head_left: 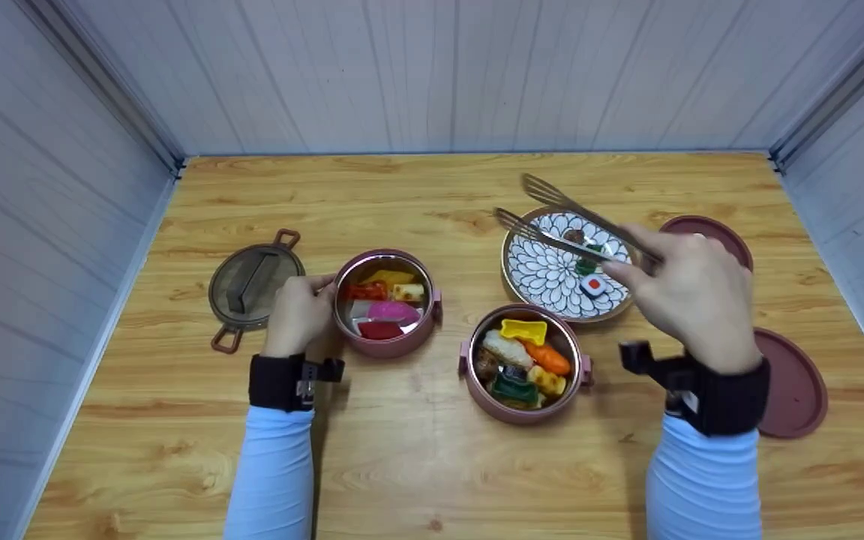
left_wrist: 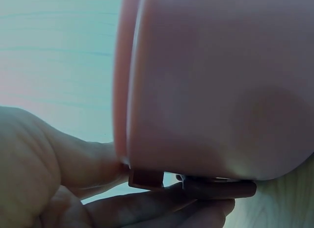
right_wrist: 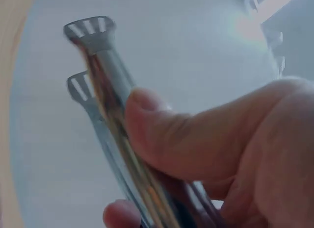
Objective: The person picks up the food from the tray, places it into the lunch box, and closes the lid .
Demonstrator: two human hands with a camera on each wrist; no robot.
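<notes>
My left hand (head_left: 301,315) grips the side handle of a pink round lunch pot (head_left: 394,346), thumb by the rim and fingers under the handle in the left wrist view. Toy food lies inside it, including a pink piece (head_left: 392,312) and a yellow piece (head_left: 387,277). In my right hand (head_left: 691,289) is a pair of metal tongs (head_left: 552,238) with slotted ends, their arms apart and nothing between them. They hang above a petal-patterned plate (head_left: 533,270), where a sushi roll (head_left: 594,285) lies near green and brown pieces.
A second pink pot (head_left: 507,411), filled with toy food such as an orange piece (head_left: 548,358), stands front of the plate. A dark lid (head_left: 256,289) with handles lies at left. Two dark red round lids (head_left: 792,386) lie at right, one partly behind my right hand.
</notes>
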